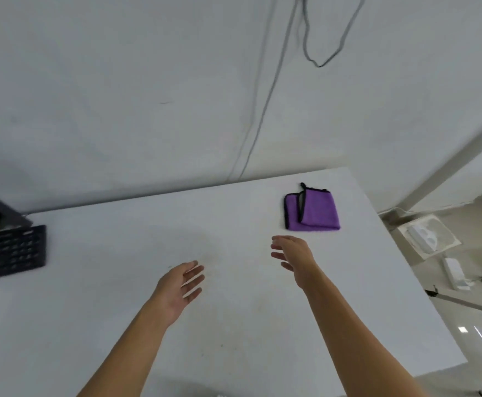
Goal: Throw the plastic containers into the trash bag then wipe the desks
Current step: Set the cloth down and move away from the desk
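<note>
Our right hand [291, 255], fingers [280, 240] spread and empty, hangs near the purple cloth [312, 210] at one o'clock, likely reaching to wipe the desk [148, 239]; our left hand [181, 285] idles, fingers relaxed.

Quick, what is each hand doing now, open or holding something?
Left hand: open, holds nothing.
Right hand: open, holds nothing, near the purple cloth.
</note>
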